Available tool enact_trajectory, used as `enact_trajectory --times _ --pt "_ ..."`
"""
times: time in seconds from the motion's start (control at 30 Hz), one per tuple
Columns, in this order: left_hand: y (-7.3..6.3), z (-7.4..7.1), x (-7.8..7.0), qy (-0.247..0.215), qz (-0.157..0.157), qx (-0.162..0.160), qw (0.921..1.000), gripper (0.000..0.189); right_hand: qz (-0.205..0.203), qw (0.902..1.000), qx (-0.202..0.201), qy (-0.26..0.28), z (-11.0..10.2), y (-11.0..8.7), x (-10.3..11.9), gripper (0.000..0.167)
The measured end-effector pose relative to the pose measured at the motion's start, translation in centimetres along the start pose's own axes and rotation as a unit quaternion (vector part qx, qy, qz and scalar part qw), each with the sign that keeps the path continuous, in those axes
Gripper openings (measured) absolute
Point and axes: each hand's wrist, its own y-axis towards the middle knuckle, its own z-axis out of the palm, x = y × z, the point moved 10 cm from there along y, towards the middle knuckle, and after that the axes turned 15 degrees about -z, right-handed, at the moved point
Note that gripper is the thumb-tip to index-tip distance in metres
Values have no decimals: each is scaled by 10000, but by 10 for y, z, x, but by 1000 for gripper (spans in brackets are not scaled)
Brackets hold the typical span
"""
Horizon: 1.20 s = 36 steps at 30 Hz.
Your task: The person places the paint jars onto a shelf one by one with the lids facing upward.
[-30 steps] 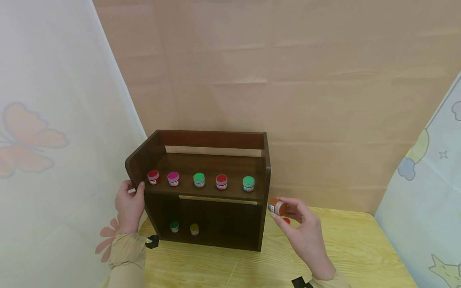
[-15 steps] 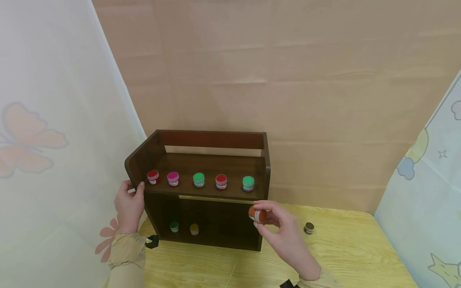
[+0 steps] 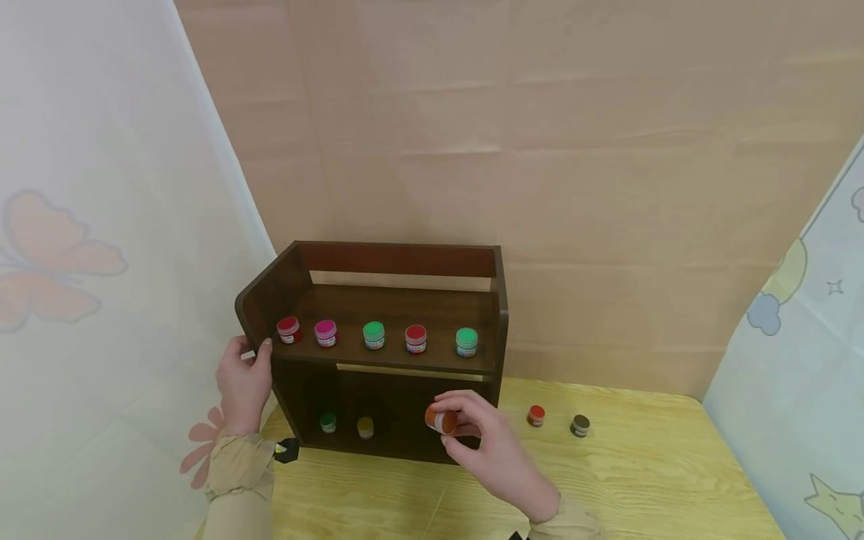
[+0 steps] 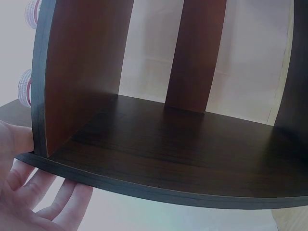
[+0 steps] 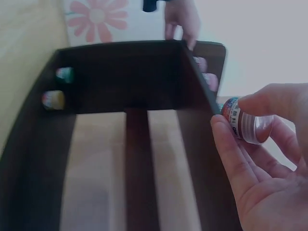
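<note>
Tan backdrop [image 3: 560, 165], yellow table [image 3: 648, 472], held orange jar [image 3: 441, 421]

The left hand [image 3: 244, 390] grips the shelf's [image 3: 398, 304] left front edge at mid-height, thumb [image 3: 265, 351] forward, other fingers round the outer side; its sleeved forearm [image 3: 239, 480] rises nearly straight. The right hand [image 3: 489, 454] is before the lower right corner, thumb and fingertips bent in a pinch, forearm slanting inward.
</note>
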Motion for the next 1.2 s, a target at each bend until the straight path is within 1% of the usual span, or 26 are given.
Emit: enact_trajectory --times 0.17,0.33,0.47,0.77,0.9,1.03,1.2 --pt "1 1 1 30 -23 -45 10000 33 465 9983 176 287 21 -3 -25 37" --pt "3 1 2 36 -30 -37 10000 34 869 9943 325 516 43 -9 -49 37" --pt "4 1 2 26 6 -60 10000 33 1169 9905 378 617 55 -13 -68 34" --pt "3 1 3 26 -15 -49 10000 33 1472 9877 465 239 69 -11 -108 34" --pt "3 0 2 21 -39 -45 10000 32 1473 9880 458 100 71 -4 -118 34" --pt "3 1 2 31 -70 -39 10000 32 1410 9887 455 -215 72 3 -127 34" --pt "2 2 1 3 -64 -57 10000 32 1512 9866 386 -486 69 6 -139 35"
